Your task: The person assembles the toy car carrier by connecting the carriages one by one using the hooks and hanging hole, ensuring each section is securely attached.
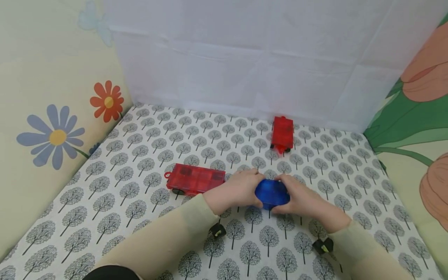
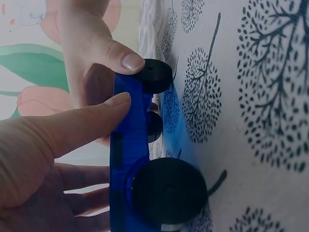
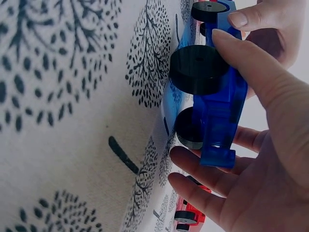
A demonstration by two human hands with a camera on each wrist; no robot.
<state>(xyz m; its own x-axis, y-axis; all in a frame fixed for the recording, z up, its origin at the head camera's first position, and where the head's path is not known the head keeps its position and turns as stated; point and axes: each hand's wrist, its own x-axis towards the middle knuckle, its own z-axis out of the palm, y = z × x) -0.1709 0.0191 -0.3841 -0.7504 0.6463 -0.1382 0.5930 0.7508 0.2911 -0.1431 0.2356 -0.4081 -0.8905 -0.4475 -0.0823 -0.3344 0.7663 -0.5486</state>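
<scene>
Blue car (image 1: 272, 193) at or just above the desk (image 1: 105, 194), between left hand (image 1: 243, 189) and right hand (image 1: 302, 199)
Head view: both hands, half-curled, grip its ends. Left wrist: shell (image 2: 129, 116) looks light, stiff, slick. Right wrist: wheels (image 3: 199, 71) may roll, so pinch the sides.

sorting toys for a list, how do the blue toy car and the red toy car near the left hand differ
Colour: the blue car is deep blue, the red car bright red. State: the left hand and right hand hold the blue car; the red car stands unheld. Both have dark wheels and see-through-looking bodies.
</scene>
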